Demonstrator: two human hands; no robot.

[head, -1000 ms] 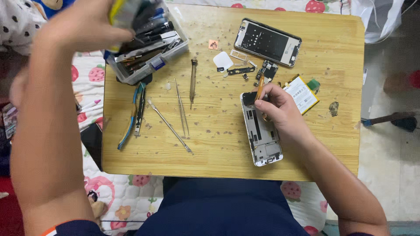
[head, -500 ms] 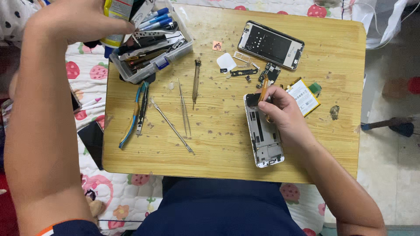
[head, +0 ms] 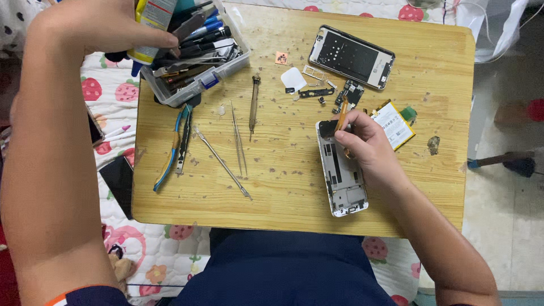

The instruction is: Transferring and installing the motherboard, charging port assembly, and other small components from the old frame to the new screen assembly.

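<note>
Wooden and pale, your low table (head: 442, 73) fills the view, its near edge against your lap and its left edge over a strawberry-print quilt (head: 93, 90). At the far left corner a clear plastic tool tray (head: 226, 62) overhangs the tabletop, crammed with pens and drivers. Your left hand (head: 107, 25) hovers above it, fingers clamped on a yellow-and-white glue bottle (head: 150, 28) with a printed label. At the far edge lies a phone screen panel (head: 351, 56), face down. Your right hand (head: 362, 144) rests on the opened phone frame (head: 343, 175), right of centre, fingers pinched together around an orange pry tool (head: 341, 113) at the frame's upper end. Just beside that hand a white rectangular battery (head: 396, 124) with a yellow edge and a green tab lies tilted. Blue-handled pliers (head: 170, 153) sit near the left edge; tweezers (head: 238, 136), a metal spudger (head: 222, 163) and a small screwdriver (head: 253, 107) lie in the middle. Open wood remains between the tools and the frame, and along the near edge.
</note>
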